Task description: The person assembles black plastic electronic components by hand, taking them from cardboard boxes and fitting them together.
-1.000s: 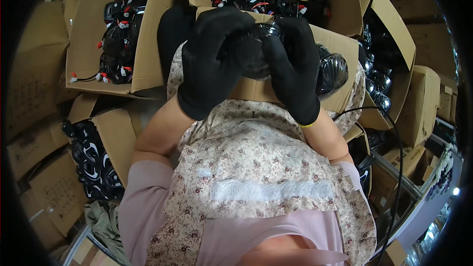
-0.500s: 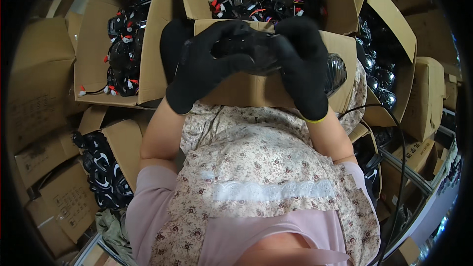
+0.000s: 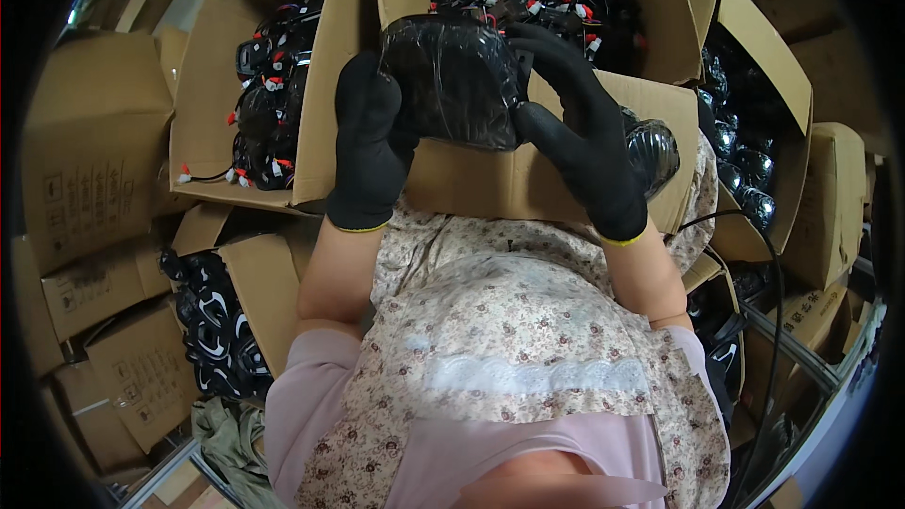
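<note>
1. Nearest to the camera I see the floral apron [image 3: 528, 339] over a pink shirt, and both bare forearms rise from it toward the top of the picture.
2. The left hand [image 3: 370, 155], in a black glove, is closed on the left end of a black part wrapped in clear film [image 3: 452, 80]; its fingers lie flat against that side.
3. The right hand [image 3: 580, 137], also gloved, holds the right end, with the thumb under the lower edge and the fingers over the top.
4. The wrapped part is lifted between the two hands, above the front wall of the open carton [image 3: 490, 179] at the lap. Its long axis runs left to right, so each hand has one end and neither is clearly nearer.
5. Another wrapped piece [image 3: 652, 151] rests at the carton's right side, just beside the right wrist.
6. Farther away stand more cartons [image 3: 217, 113] full of black parts with red-and-white tags.
</note>
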`<act>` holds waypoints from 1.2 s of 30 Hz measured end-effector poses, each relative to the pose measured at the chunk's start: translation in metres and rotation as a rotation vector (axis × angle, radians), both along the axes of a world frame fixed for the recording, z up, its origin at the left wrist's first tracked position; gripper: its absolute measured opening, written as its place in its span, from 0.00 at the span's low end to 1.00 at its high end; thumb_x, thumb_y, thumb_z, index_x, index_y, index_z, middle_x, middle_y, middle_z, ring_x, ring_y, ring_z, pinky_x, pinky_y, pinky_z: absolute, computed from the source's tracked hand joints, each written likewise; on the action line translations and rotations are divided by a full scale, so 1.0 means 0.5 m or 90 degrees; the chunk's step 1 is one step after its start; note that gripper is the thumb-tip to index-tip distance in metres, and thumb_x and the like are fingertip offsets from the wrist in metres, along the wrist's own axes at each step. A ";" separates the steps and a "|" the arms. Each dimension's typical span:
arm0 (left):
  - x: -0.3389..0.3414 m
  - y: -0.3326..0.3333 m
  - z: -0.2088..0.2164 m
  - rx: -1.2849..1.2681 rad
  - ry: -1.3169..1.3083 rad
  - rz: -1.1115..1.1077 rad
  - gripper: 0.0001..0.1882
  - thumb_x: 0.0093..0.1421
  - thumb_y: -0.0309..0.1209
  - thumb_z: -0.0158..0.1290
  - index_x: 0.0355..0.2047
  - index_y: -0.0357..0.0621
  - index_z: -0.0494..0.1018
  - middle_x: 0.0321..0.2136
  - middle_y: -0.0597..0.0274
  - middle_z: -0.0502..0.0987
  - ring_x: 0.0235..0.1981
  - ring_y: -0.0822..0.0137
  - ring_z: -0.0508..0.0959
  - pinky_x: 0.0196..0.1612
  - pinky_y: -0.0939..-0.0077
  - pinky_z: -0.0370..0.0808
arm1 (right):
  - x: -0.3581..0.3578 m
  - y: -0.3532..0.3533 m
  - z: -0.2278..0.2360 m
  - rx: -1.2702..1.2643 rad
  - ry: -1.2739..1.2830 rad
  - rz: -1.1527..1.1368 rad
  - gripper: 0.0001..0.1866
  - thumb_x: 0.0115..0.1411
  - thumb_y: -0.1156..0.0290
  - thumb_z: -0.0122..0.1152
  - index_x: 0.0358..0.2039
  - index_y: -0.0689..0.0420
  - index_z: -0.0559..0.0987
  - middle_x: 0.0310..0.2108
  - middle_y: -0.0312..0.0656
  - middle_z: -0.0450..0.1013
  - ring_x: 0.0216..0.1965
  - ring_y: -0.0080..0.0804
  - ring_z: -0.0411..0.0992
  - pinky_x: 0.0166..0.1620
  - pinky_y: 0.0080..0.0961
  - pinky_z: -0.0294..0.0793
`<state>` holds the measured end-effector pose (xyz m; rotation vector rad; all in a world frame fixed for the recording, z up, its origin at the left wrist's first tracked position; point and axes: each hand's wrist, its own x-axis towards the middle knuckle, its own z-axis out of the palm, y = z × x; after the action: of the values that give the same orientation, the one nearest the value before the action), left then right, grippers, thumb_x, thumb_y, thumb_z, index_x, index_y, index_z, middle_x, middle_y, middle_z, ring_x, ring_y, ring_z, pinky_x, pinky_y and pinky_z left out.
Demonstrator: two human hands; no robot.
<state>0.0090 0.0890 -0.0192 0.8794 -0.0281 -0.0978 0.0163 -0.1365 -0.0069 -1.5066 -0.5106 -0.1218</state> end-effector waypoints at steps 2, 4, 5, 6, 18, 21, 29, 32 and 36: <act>-0.003 -0.004 0.003 0.038 -0.045 0.004 0.25 0.65 0.41 0.54 0.58 0.44 0.65 0.52 0.62 0.73 0.53 0.65 0.75 0.56 0.67 0.73 | -0.002 -0.003 0.000 -0.030 -0.038 -0.017 0.31 0.51 0.70 0.68 0.56 0.57 0.73 0.59 0.44 0.66 0.62 0.38 0.63 0.65 0.36 0.59; -0.004 0.001 -0.007 0.081 -0.087 0.009 0.27 0.65 0.43 0.55 0.59 0.43 0.64 0.52 0.62 0.73 0.53 0.65 0.74 0.56 0.67 0.73 | -0.015 0.010 0.008 -0.012 -0.048 -0.043 0.30 0.50 0.71 0.68 0.56 0.57 0.73 0.57 0.44 0.68 0.60 0.37 0.65 0.63 0.35 0.61; -0.002 0.007 -0.027 0.128 -0.132 0.017 0.30 0.64 0.46 0.56 0.59 0.42 0.63 0.52 0.61 0.72 0.53 0.66 0.73 0.56 0.67 0.72 | -0.019 0.016 0.013 0.005 -0.059 -0.067 0.29 0.50 0.73 0.67 0.55 0.57 0.73 0.56 0.44 0.69 0.58 0.37 0.66 0.61 0.34 0.64; -0.002 0.009 -0.036 0.174 -0.175 0.026 0.32 0.63 0.48 0.56 0.59 0.41 0.63 0.52 0.60 0.71 0.53 0.66 0.73 0.55 0.68 0.72 | -0.022 0.021 0.020 0.005 -0.056 -0.067 0.29 0.50 0.73 0.67 0.55 0.57 0.73 0.56 0.44 0.69 0.58 0.37 0.66 0.61 0.34 0.64; -0.011 0.001 -0.049 0.094 -0.087 -0.183 0.32 0.68 0.50 0.47 0.61 0.37 0.62 0.53 0.56 0.73 0.56 0.65 0.72 0.59 0.65 0.69 | 0.004 -0.031 0.069 -0.132 0.035 0.060 0.08 0.60 0.72 0.60 0.39 0.62 0.78 0.33 0.40 0.71 0.36 0.27 0.70 0.39 0.24 0.69; -0.013 -0.015 -0.047 -0.094 0.083 -0.188 0.32 0.68 0.49 0.46 0.63 0.39 0.61 0.56 0.56 0.71 0.58 0.62 0.71 0.63 0.63 0.66 | 0.019 -0.025 0.040 -0.163 -0.050 -0.001 0.07 0.62 0.72 0.58 0.37 0.62 0.77 0.31 0.42 0.70 0.34 0.32 0.69 0.40 0.27 0.68; -0.004 -0.021 -0.094 -0.310 0.199 -0.301 0.32 0.68 0.53 0.43 0.62 0.44 0.62 0.48 0.55 0.75 0.44 0.61 0.77 0.46 0.66 0.76 | 0.005 0.002 0.044 -0.107 -0.004 -0.008 0.07 0.62 0.72 0.57 0.37 0.63 0.76 0.31 0.42 0.69 0.34 0.35 0.69 0.40 0.30 0.69; -0.002 -0.020 -0.093 -0.375 0.107 -0.398 0.31 0.69 0.53 0.42 0.63 0.46 0.63 0.52 0.55 0.73 0.51 0.61 0.75 0.55 0.65 0.74 | 0.005 -0.001 0.048 -0.105 0.018 0.003 0.08 0.62 0.72 0.58 0.40 0.61 0.76 0.35 0.41 0.70 0.37 0.32 0.70 0.41 0.28 0.70; 0.004 -0.036 -0.042 -0.401 0.125 -0.306 0.27 0.69 0.49 0.45 0.61 0.47 0.65 0.54 0.55 0.73 0.52 0.59 0.75 0.56 0.60 0.73 | 0.002 0.016 0.028 0.048 0.035 -0.057 0.16 0.63 0.74 0.57 0.52 0.59 0.73 0.47 0.39 0.71 0.49 0.26 0.71 0.51 0.26 0.71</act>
<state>0.0111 0.0712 -0.0403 0.2159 -0.0818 -0.5914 0.0172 -0.1284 0.0070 -1.4558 -0.3913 -0.1672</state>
